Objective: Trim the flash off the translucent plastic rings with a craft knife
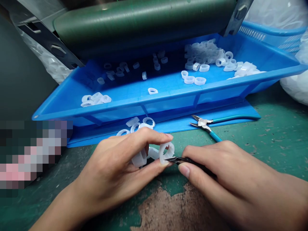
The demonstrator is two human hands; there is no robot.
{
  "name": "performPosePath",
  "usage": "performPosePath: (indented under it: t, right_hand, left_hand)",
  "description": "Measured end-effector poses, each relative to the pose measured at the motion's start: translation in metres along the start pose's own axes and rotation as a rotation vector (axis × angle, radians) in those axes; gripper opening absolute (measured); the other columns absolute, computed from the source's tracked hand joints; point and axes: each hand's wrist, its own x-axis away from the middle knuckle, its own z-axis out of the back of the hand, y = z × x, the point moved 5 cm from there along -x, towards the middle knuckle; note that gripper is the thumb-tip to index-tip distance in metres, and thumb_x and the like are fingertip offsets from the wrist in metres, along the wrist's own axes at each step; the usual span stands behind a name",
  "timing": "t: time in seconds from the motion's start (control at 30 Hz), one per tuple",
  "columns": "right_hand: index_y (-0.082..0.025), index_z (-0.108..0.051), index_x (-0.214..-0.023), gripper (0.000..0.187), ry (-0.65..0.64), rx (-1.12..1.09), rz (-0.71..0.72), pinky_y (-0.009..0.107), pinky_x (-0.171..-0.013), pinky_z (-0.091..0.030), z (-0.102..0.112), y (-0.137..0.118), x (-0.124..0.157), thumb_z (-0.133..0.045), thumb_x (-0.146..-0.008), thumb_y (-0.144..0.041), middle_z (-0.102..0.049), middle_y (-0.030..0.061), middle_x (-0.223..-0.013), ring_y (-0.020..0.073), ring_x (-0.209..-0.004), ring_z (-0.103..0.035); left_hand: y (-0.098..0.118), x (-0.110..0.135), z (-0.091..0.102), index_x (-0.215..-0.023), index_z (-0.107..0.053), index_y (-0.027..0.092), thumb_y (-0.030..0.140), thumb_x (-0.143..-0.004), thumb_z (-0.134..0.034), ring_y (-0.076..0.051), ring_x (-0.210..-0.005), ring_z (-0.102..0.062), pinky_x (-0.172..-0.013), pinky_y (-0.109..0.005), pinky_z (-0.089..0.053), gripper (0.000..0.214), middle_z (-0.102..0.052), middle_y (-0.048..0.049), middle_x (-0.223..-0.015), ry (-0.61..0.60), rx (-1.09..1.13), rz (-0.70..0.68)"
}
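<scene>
Left hand (113, 173) pinches a frosted plastic ring (166, 152) in its fingers (166, 136) just above the green worktop (271, 150). Right hand (223, 173) clenches small black cutters (179, 159), tips touching ring, handles hidden in fist. Blue tray (168, 106) behind, more rings (199, 57) in it; no legible labels.

Just beyond the right hand (231, 176), a pair of side cutters (201, 122) with teal grips lies open on the worn green desk (271, 144), beside the front of a tilted blue plastic tray (168, 96). Farther ahead of the hand, translucent plastic rings (202, 53) lie scattered and heaped in that tray, beneath a dark green roller (144, 22). Up and to the right of the hand sit a blue basket (271, 35) and a white plastic bag (295, 86).
</scene>
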Motion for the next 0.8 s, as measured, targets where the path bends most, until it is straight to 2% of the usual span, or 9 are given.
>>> performPosePath:
  t: [0.07,0.27,0.33,0.47,0.6,0.73,0.8]
  right_hand:
    - [-0.032,-0.087,-0.102,0.015,-0.022,0.020,-0.022,0.037,-0.066,-0.065,0.001,-0.004,-0.007,-0.079,-0.111,-0.041,-0.087,0.0048,-0.081,0.0311,-0.077,-0.087]
    - [-0.032,-0.090,-0.111,0.019,-0.011,0.004,-0.025,0.039,-0.070,-0.067,0.006,-0.009,-0.013,-0.078,-0.112,-0.046,-0.085,0.0053,-0.080,0.0332,-0.082,-0.086]
    - [-0.032,-0.089,-0.107,0.017,0.002,-0.015,-0.022,0.038,-0.069,-0.065,0.006,-0.005,-0.008,-0.076,-0.113,-0.041,-0.086,0.0048,-0.080,0.0318,-0.080,-0.086]
    - [-0.030,-0.078,-0.087,0.035,0.038,-0.113,0.069,0.037,-0.060,-0.056,0.004,0.001,0.003,-0.059,-0.116,-0.024,-0.086,0.0012,-0.080,0.0249,-0.064,-0.080]
    - [-0.027,-0.079,-0.096,0.034,-0.006,-0.142,0.104,0.040,-0.063,-0.056,0.000,0.004,0.010,-0.051,-0.112,-0.015,-0.084,-0.0017,-0.081,0.0242,-0.067,-0.082]
    - [-0.028,-0.069,-0.088,0.034,0.031,-0.096,0.140,0.043,-0.058,-0.048,0.001,0.003,0.014,-0.049,-0.114,-0.018,-0.089,0.0028,-0.090,0.0248,-0.066,-0.082]
    - [-0.028,-0.069,-0.088,0.035,0.027,-0.095,0.139,0.043,-0.056,-0.046,0.000,0.002,0.015,-0.049,-0.115,-0.018,-0.088,0.0029,-0.088,0.0245,-0.063,-0.079]
  left_hand:
    - [0.000,0.000,0.000,-0.139,-0.075,0.038,0.026,-0.110,-0.084,-0.010,-0.081,-0.087,-0.068,-0.014,-0.062,0.032,-0.092,0.0116,-0.117,0.000,-0.005,-0.006]
    - [0.002,0.001,0.000,-0.139,-0.074,0.037,0.024,-0.110,-0.083,-0.009,-0.076,-0.085,-0.063,-0.015,-0.060,0.033,-0.093,0.0111,-0.119,-0.015,-0.002,-0.019]
    - [0.002,0.001,0.000,-0.140,-0.074,0.037,0.023,-0.110,-0.082,-0.010,-0.078,-0.085,-0.063,-0.016,-0.061,0.034,-0.093,0.0106,-0.120,-0.015,-0.002,-0.021]
    - [0.001,-0.002,0.002,-0.139,-0.074,0.037,0.025,-0.111,-0.083,-0.011,-0.083,-0.088,-0.070,-0.016,-0.064,0.032,-0.092,0.0106,-0.116,-0.019,-0.002,-0.011]
    - [0.002,-0.004,0.002,-0.137,-0.075,0.036,0.028,-0.112,-0.086,-0.011,-0.078,-0.086,-0.066,-0.017,-0.063,0.028,-0.092,0.0093,-0.111,-0.012,-0.002,-0.005]
    - [0.001,-0.003,0.001,-0.136,-0.077,0.037,0.027,-0.110,-0.087,-0.013,-0.072,-0.086,-0.065,-0.019,-0.064,0.030,-0.094,0.0091,-0.109,-0.007,0.002,0.025]
    - [0.001,-0.002,0.001,-0.135,-0.077,0.039,0.028,-0.109,-0.086,-0.014,-0.072,-0.087,-0.065,-0.020,-0.065,0.030,-0.094,0.0095,-0.109,-0.011,-0.003,0.039]
